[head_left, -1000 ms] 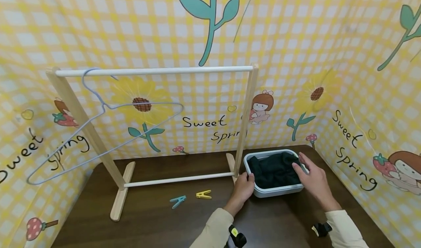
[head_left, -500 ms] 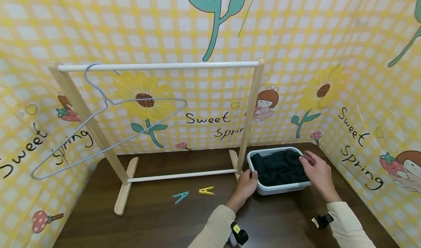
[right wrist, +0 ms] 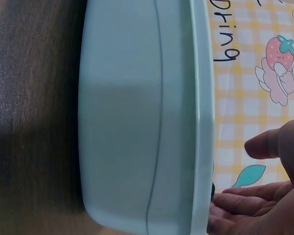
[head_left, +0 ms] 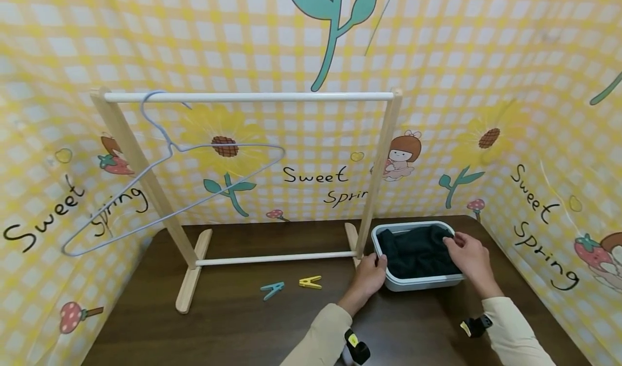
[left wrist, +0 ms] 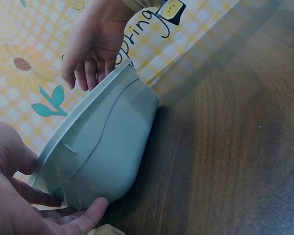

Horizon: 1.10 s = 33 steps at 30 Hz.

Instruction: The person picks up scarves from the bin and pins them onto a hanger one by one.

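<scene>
A pale blue-grey plastic basin [head_left: 424, 285] stands at the right of the table, with a bunched dark green cloth [head_left: 415, 253] in it. My left hand [head_left: 368, 277] grips the basin's left end, its thumb at the rim and its fingers against the outer wall, as the left wrist view shows. Over the right end hovers my right hand [head_left: 471, 258], fingertips at the cloth's edge. In the right wrist view its thumb stands apart from its loosely bent fingers [right wrist: 245, 203], partly hidden behind the rim. Whether they touch the cloth I cannot tell.
A wooden drying rack [head_left: 381, 177] with a white top bar stands left of the basin. A light blue hanger [head_left: 171, 149] hangs from its left end. One blue clothespin [head_left: 273, 289] and one yellow clothespin [head_left: 310, 283] lie on the dark table [head_left: 233, 323]. Patterned cloth walls surround it.
The right hand's fingers have drawn closer together over the basin's right edge. My left hand stays on the basin. The head view has shifted, so the scene sits further right.
</scene>
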Tool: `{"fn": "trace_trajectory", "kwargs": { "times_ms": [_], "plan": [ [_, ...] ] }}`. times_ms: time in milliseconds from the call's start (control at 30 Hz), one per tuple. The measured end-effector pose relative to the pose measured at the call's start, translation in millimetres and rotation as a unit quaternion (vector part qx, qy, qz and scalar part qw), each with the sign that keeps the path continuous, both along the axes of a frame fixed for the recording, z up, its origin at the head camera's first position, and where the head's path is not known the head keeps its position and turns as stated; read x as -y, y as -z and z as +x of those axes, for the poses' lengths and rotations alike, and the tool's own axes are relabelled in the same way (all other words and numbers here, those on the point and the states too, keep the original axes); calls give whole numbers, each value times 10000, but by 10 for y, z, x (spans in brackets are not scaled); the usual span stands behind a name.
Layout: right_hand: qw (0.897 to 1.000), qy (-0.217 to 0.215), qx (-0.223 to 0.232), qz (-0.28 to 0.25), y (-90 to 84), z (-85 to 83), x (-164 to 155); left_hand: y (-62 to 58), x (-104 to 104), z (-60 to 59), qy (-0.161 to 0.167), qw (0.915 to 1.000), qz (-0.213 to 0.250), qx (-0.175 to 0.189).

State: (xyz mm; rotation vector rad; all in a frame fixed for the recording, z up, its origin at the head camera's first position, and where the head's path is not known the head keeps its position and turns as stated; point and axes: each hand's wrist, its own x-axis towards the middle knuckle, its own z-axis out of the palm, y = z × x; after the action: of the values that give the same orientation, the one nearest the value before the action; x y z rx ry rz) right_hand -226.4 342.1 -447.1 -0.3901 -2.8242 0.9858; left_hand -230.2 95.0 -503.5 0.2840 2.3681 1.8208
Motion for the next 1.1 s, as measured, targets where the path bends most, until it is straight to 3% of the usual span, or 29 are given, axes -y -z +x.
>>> {"fn": "trace_trajectory", "kwargs": {
  "times_ms": [467, 633, 1100],
  "plan": [
    [9975, -433, -67, 550, 119, -110, 105, 21, -1, -9, 69, 10000, 11, 29],
    [9975, -389, -186, 561, 156, -96, 147, 19, -5, -4, 67, 10000, -10, -10],
    [9925, 11, -1212, 178, 243, -110, 208, 16, -1, 24, 32, 9999, -106, 8]
  ]
}}
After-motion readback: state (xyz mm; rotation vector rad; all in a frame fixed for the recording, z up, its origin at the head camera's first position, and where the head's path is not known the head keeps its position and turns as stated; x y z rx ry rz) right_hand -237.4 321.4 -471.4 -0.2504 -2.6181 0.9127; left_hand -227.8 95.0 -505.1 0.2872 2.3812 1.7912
